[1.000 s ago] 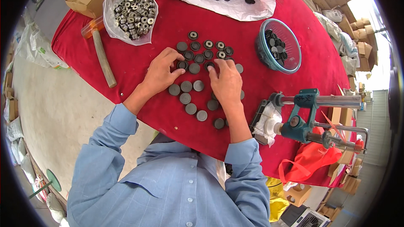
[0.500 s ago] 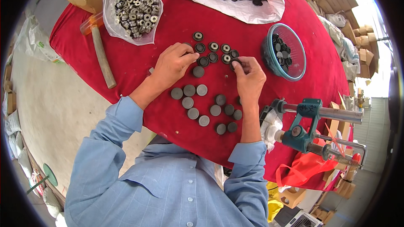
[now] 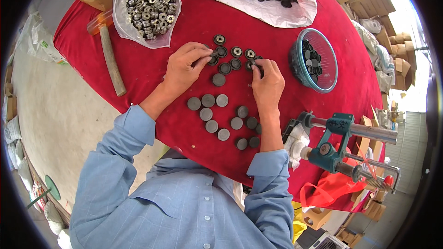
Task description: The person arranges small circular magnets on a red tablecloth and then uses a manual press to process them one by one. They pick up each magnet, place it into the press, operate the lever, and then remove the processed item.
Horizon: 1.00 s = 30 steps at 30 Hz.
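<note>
My left hand lay on the red cloth, thumb and forefinger pinched shut on a small dark disc at the left end of the upper row of discs; my right hand was curled, fingertips closed on another dark piece at that row's right end; one loose disc sat between the hands; nearer me, a cluster of plain grey discs lay flat, most just apart; a blue bowl of dark parts stood right of my right hand; a clear bag of metal rings lay beyond the left hand, a hammer beside it; a teal press stood by my right elbow.
</note>
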Each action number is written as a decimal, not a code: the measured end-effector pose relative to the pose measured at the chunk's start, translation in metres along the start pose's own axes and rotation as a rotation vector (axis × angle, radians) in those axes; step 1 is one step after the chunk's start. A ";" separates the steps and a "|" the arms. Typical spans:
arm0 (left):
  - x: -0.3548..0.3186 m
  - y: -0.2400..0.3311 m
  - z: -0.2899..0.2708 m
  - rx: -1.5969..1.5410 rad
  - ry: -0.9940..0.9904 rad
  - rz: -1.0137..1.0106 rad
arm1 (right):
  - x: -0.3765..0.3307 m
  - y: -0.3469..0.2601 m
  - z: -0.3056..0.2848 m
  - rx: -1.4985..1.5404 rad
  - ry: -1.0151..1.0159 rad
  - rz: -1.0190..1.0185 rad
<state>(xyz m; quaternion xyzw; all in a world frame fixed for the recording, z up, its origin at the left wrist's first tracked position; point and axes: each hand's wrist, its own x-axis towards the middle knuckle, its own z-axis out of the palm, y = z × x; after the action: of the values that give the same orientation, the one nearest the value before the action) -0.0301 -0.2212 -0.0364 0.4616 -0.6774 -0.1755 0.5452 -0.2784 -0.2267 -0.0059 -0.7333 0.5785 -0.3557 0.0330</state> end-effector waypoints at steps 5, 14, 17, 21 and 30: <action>0.006 0.005 -0.005 0.016 0.018 0.007 | -0.004 -0.007 0.002 -0.084 -0.036 -0.130; 0.039 -0.002 -0.004 0.096 -0.014 0.098 | -0.006 0.000 0.006 -0.084 -0.011 -0.111; 0.045 -0.010 0.005 0.129 -0.032 0.113 | -0.005 0.000 0.007 -0.058 -0.008 -0.124; 0.047 -0.014 0.009 0.146 -0.037 0.092 | -0.003 0.002 0.008 -0.066 -0.009 -0.063; 0.046 -0.025 0.012 0.169 -0.028 0.135 | -0.022 -0.002 0.007 -0.273 -0.059 -0.204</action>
<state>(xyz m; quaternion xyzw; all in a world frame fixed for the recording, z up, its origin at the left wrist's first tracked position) -0.0292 -0.2749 -0.0329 0.4568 -0.7270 -0.0871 0.5052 -0.2746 -0.2098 -0.0206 -0.7958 0.5430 -0.2537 -0.0862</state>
